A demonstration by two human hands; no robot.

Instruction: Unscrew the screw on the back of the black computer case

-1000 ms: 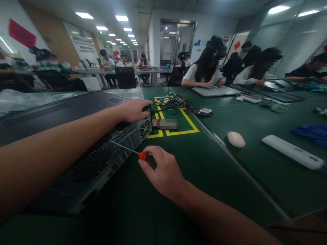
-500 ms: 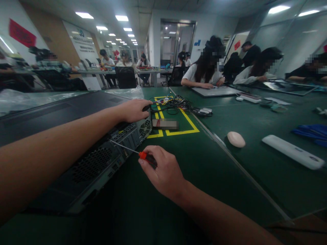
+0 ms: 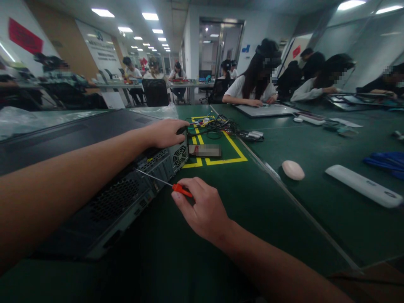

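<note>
A black desktop computer case (image 3: 116,123) lies on the green table, its rear panel of vents and slots turned toward me. My left hand (image 3: 166,133) lies over the top far corner of the case, fingers curled around the edge. In my right hand (image 3: 205,210) is a screwdriver (image 3: 182,190) with an orange handle, pinched between thumb and fingers. Its thin shaft points left, and the tip meets the rear panel under my left forearm. Whether the tip sits in a screw is too small to tell.
Beyond the case are a tangle of cables (image 3: 222,124) and a small box (image 3: 205,150) by yellow tape. To the right lie a pale mouse (image 3: 293,170) and a long white device (image 3: 362,185). Clear plastic (image 3: 19,122) lies behind the case. Co-workers sit across the table.
The right fingers have shifted on the screwdriver, and more of its orange handle shows. The tip stays at the rear panel. My left hand keeps its place on the case.
</note>
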